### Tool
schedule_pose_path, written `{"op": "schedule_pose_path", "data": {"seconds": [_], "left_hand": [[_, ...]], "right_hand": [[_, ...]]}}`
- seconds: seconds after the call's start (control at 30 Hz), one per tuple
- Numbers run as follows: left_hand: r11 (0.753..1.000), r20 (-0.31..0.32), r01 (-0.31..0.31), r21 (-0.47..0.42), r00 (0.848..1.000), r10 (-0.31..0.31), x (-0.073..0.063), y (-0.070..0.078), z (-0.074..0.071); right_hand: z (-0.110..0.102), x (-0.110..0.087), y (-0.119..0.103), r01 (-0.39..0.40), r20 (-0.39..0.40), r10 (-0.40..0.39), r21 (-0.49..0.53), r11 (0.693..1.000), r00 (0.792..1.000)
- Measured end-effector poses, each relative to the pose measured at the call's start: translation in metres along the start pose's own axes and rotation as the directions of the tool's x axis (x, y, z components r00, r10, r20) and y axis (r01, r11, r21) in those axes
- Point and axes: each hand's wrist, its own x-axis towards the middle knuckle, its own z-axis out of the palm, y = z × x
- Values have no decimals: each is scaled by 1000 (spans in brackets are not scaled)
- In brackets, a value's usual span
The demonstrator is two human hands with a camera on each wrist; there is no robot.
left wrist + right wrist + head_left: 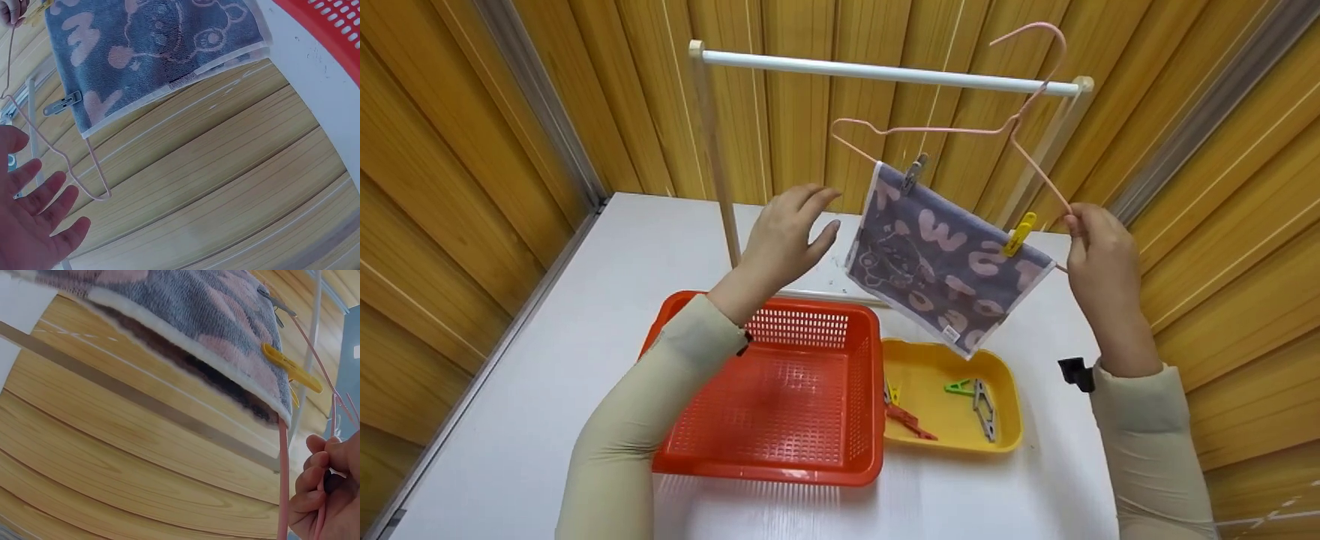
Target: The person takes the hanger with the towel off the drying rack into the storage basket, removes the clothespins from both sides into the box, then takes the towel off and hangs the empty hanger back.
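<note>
My right hand (1102,251) grips the right end of a pink wire hanger (945,130), which tilts down toward that side. Folded over its lower bar is a grey-purple towel (937,255) with pink letters and a drawn figure. A grey clothespin (913,174) pinches the towel's top edge near the left, a yellow clothespin (1020,234) near the right. To the left of the towel, my left hand (784,232) is raised with fingers spread, touching nothing. In the left wrist view the hanger's free end (104,194) is close to those fingers.
A white rail (885,71) on wooden posts stands behind the hanger. Below are a red plastic basket (769,472) and a yellow tray (960,442) with several clothespins, including a red one (911,421) and a grey one (984,411). Wood-patterned walls (435,150) surround the white table (562,330).
</note>
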Motion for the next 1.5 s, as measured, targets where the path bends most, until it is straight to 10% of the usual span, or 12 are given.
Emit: {"op": "schedule_pose_path", "data": {"seconds": [0.33, 0.87, 1.5], "left_hand": [[989, -113, -122, 80, 985, 131, 15, 8, -16], [993, -20, -111, 44, 993, 112, 42, 21, -69], [994, 27, -102, 32, 995, 101, 24, 13, -98]], "right_hand": [[-9, -5, -20, 123, -35, -123, -17, 992, 992], [-20, -13, -40, 272, -109, -269, 11, 962, 957], [-2, -16, -64, 391, -50, -389, 72, 917, 920]]}}
